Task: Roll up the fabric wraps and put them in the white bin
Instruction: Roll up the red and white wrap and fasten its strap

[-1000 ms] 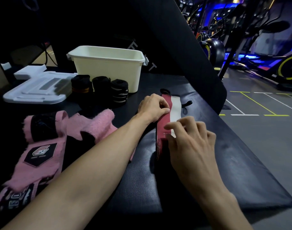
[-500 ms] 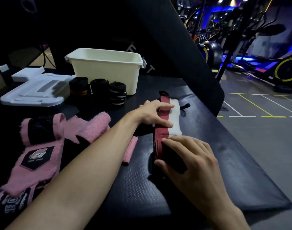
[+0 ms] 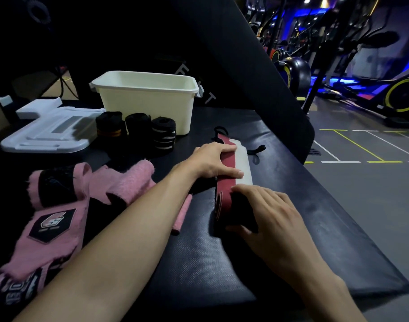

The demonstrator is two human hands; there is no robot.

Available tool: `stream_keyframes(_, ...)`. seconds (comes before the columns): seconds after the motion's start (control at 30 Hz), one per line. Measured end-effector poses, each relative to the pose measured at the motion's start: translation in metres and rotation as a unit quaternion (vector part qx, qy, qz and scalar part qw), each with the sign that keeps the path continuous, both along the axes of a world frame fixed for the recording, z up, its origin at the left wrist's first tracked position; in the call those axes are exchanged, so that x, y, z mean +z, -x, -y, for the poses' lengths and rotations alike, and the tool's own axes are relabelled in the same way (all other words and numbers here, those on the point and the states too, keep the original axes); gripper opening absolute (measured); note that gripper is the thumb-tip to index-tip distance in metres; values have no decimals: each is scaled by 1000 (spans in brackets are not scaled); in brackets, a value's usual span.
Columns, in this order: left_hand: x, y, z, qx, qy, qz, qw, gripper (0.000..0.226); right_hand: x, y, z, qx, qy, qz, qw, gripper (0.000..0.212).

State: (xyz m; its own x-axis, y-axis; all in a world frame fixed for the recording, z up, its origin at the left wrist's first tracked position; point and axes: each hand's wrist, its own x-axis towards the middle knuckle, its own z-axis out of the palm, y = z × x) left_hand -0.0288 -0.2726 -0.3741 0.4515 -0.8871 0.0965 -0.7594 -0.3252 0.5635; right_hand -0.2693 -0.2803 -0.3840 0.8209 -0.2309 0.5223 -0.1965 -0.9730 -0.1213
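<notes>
A red and white fabric wrap [image 3: 230, 163] lies stretched along the black padded bench [image 3: 199, 263]. Its near end is partly coiled into a small roll [image 3: 222, 201]. My right hand [image 3: 266, 219] curls over that roll, thumb underneath. My left hand [image 3: 212, 161] lies on the flat red part farther away, fingers stretched across it. The white bin [image 3: 147, 98] stands at the back of the bench. Three rolled black wraps [image 3: 138, 130] stand in front of the bin. Pink and black wraps [image 3: 59, 205] lie unrolled at the left.
A white bin lid [image 3: 47, 133] lies at the far left. The bench's raised black backrest [image 3: 257, 66] slopes up behind the bin. The bench edge drops to the gym floor [image 3: 361, 194] on the right, with exercise machines beyond.
My right hand has come down from above the wrap onto its near end and curled round the roll. My left hand has slid slightly, staying flat on the red part.
</notes>
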Motion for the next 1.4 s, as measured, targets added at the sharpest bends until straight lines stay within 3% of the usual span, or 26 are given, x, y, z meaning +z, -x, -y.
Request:
stream_keyframes(0.33, -1, 5, 1, -14, -17, 35, 999, 105, 24, 15, 0, 20, -13, -51, 998, 59)
stream_keyframes(0.47, -6, 1, 3, -14, -15, 43, 999, 110, 32, 11, 10, 20, -104, -113, 988, 52)
stream_keyframes(0.67, -5, 2, 2, -13, -13, 59, 998, 100, 33, 3, 21, 62, -222, -103, 968, 46)
stream_keyframes(1.13, -1, 11, 3, -55, -26, 87, 994, 86, 30, -9, 24, 43, -335, -107, 935, 30)
stream_keyframes(1.4, 0, 13, 2, -44, -29, 75, 996, 76, 34, -23, 15, -41, -211, -148, 965, 29)
